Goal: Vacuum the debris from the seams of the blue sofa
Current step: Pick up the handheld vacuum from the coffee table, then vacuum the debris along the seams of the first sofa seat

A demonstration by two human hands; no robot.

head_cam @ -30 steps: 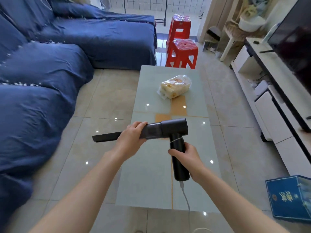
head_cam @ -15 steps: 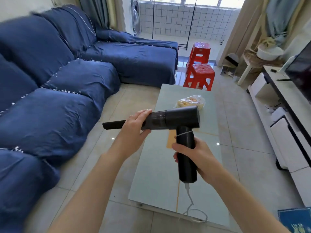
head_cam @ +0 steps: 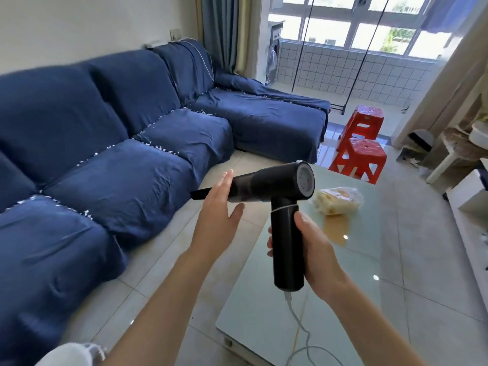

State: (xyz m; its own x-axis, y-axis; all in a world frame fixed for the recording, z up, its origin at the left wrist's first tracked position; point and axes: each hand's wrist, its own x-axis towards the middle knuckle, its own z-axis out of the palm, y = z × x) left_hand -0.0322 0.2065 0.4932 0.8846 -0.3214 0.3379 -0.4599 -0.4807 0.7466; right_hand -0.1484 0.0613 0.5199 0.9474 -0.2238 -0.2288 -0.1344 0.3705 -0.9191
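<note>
A black handheld vacuum with a narrow crevice nozzle pointing left is held upright over the near end of the coffee table. My right hand grips its handle, and a white cord hangs from the handle's base. My left hand is open with fingers spread, just in front of the nozzel's base, off the vacuum. The blue sofa fills the left side. White debris lines the seams between its seat cushions and along the backrests.
A pale glass coffee table lies below my hands, with a bag of food on it. Two red plastic stools stand past the table. A white TV cabinet runs along the right. Tiled floor separates sofa and table.
My left hand has let go of the vacuum's nozzle and opened. The view has lifted and turned left, bringing more of the sofa and window into sight.
</note>
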